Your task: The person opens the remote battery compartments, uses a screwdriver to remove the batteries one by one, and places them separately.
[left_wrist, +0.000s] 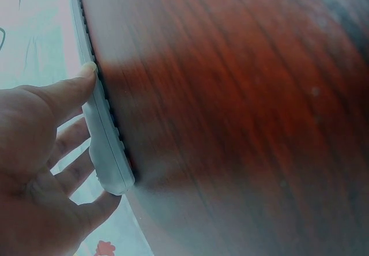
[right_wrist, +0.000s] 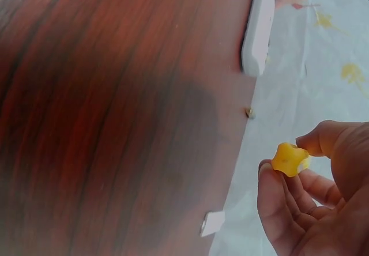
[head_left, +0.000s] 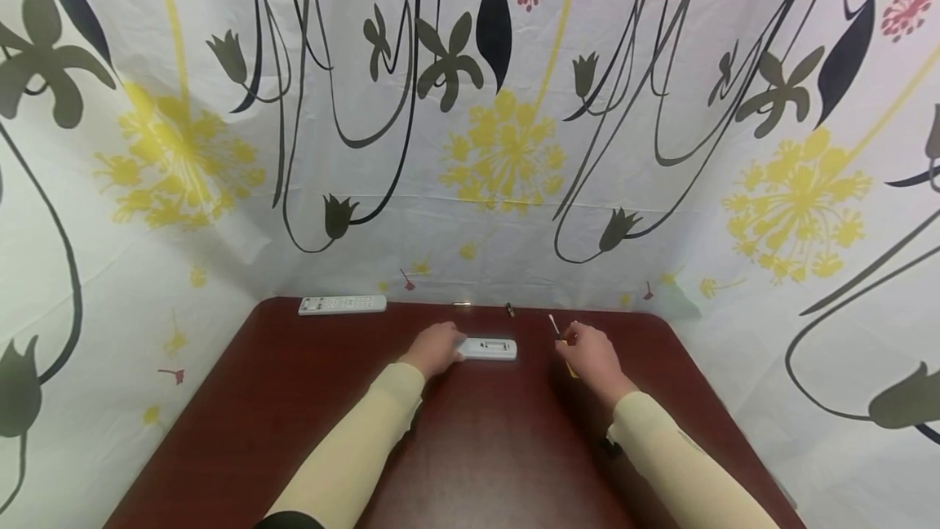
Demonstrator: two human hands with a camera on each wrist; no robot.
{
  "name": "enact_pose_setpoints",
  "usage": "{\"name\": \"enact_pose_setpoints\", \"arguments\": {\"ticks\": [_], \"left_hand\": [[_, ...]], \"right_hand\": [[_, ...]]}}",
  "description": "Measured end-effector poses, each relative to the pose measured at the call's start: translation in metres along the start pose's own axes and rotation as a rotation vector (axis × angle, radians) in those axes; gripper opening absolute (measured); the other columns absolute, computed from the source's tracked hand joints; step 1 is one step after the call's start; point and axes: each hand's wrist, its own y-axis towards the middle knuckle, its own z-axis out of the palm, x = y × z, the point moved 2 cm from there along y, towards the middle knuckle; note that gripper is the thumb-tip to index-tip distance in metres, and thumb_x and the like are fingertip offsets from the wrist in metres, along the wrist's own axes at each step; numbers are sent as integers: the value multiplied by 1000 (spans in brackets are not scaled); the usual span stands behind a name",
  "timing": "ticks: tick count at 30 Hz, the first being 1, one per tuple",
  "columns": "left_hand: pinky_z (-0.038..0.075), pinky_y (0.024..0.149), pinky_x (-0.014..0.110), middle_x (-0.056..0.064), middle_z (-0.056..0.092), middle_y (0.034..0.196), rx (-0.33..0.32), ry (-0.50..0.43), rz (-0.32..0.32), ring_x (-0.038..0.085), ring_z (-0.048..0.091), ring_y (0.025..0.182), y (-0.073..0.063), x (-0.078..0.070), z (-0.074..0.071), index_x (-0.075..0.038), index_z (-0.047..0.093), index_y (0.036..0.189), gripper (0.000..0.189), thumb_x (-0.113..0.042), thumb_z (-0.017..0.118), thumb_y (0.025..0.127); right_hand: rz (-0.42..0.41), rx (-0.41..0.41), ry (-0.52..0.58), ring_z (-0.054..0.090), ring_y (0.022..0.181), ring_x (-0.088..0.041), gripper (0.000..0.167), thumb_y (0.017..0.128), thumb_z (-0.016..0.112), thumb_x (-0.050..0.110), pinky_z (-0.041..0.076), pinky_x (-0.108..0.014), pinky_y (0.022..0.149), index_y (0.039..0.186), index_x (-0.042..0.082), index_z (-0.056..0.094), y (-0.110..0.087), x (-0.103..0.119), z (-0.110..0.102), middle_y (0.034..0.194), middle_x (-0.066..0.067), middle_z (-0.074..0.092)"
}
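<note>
My left hand (head_left: 436, 348) grips one end of a white remote control (head_left: 490, 349) lying face down on the table, its battery compartment uncovered. In the left wrist view the thumb rests along one edge of that remote (left_wrist: 105, 135) and the fingers reach round its far side. My right hand (head_left: 593, 356) pinches a screwdriver (head_left: 572, 370) between thumb and fingers, its thin shaft pointing away towards the back. Only the yellow handle end (right_wrist: 290, 159) shows in the right wrist view. The right hand is to the right of the remote, apart from it.
Another white remote (head_left: 342, 304) lies buttons up at the back left. A small battery (head_left: 510, 309) and a shiny thin piece (head_left: 462, 304) lie near the table's back edge. A small white piece (right_wrist: 212, 224) sits by that edge. Patterned cloth (head_left: 470, 251) hangs behind the dark red table (head_left: 470, 447).
</note>
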Motion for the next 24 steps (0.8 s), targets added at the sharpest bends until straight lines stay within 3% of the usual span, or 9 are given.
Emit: {"name": "enact_pose_setpoints", "arguments": {"ticks": [7,14,24], "left_hand": [[48,119,49,14,66,149,-2,1,2,35,60,141,-1,-1,-1,-9,72,147,47,-24,82,103],[49,118,49,14,67,147,-10,2,3,35,61,139,-1,-1,-1,-9,73,146,46,-24,82,103],[46,121,51,15,62,156,2,-28,-19,36,55,147,-2,-1,-1,-11,72,148,46,-23,80,105]], "right_hand": [[37,-10,15,61,66,-22,23,101,76,26,51,-39,62,106,4,74,-6,-14,-11,83,-7,69],[70,10,2,60,64,-23,23,103,71,26,49,-40,60,103,3,72,-14,-23,-20,76,-6,66],[103,32,-56,58,61,-23,25,103,68,28,45,-39,58,97,4,69,-24,-35,-29,70,-5,63]]}}
